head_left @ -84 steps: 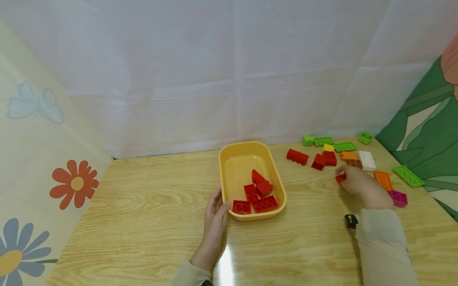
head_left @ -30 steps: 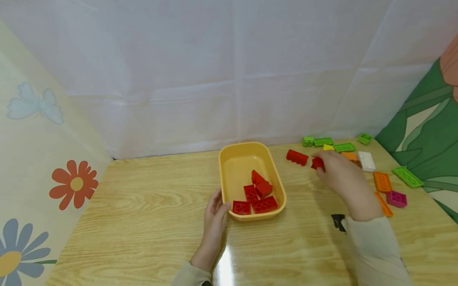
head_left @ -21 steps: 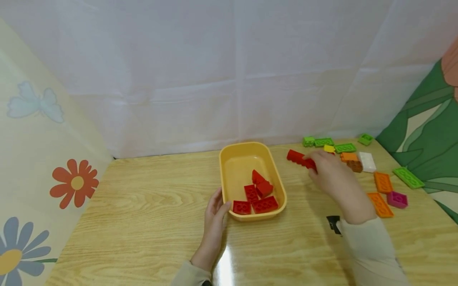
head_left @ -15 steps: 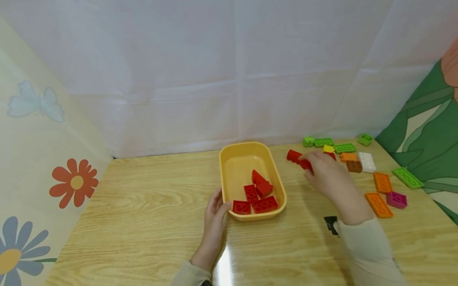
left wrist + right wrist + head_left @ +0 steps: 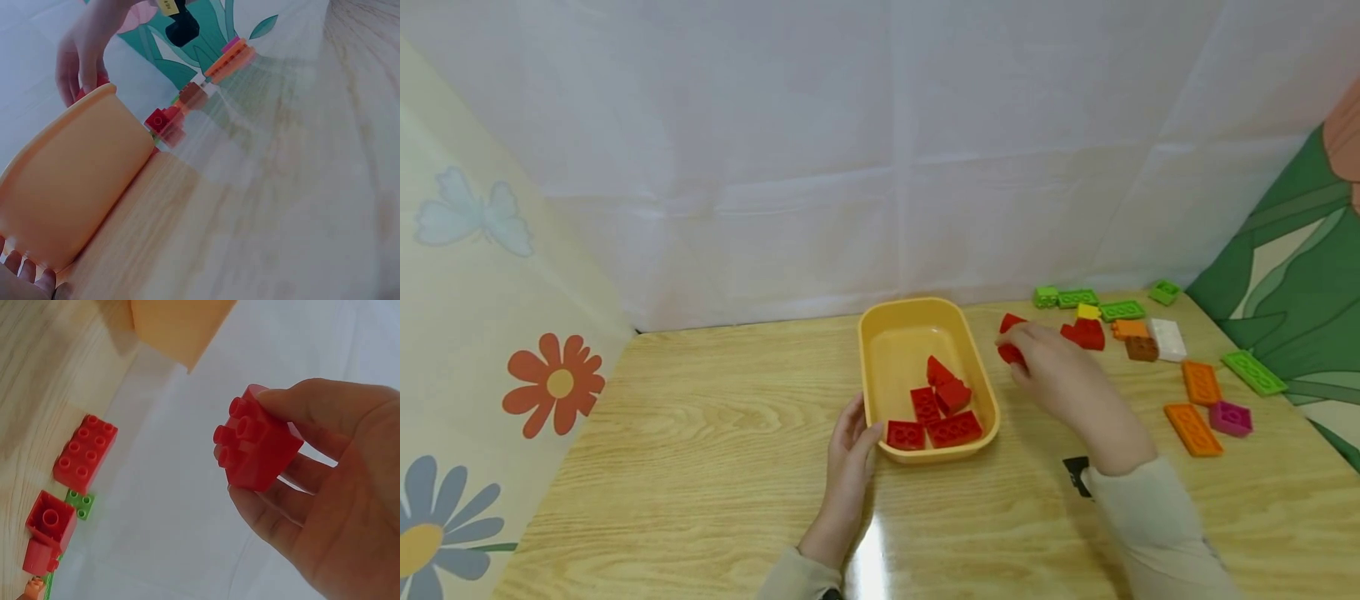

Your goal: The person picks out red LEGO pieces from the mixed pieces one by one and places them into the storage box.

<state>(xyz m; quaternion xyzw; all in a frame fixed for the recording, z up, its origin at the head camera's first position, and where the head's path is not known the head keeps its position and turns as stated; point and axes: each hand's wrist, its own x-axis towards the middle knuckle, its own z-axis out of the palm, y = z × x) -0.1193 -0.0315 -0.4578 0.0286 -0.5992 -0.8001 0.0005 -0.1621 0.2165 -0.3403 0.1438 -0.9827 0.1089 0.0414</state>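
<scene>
My right hand [image 5: 1067, 379] pinches a red brick [image 5: 262, 447] between thumb and fingers; its studs show in the right wrist view. The hand is raised above the table, just right of a yellow-orange tub [image 5: 897, 346]. With the thumb on the rim and fingers along the outside, my left hand [image 5: 848, 458] grips the tub's near left corner. Several red bricks [image 5: 955, 428] lie in the tub's near half. On the table, a long red brick [image 5: 85, 453] is partly hidden behind my right hand in the head view. Two more red bricks [image 5: 1084, 335] lie farther right.
To the right are green pieces [image 5: 1122, 311], a yellow piece [image 5: 1087, 312], a white piece [image 5: 1167, 340], a brown brick [image 5: 1142, 348], orange plates [image 5: 1194, 430] and a magenta brick [image 5: 1231, 418]. A white cloth [image 5: 760, 192] hangs behind the table [image 5: 700, 467].
My right hand has carried the red brick leftward from among the coloured pieces toward the tub, uncovering an orange plate and the brown brick. My left hand and the tub have stayed in place.
</scene>
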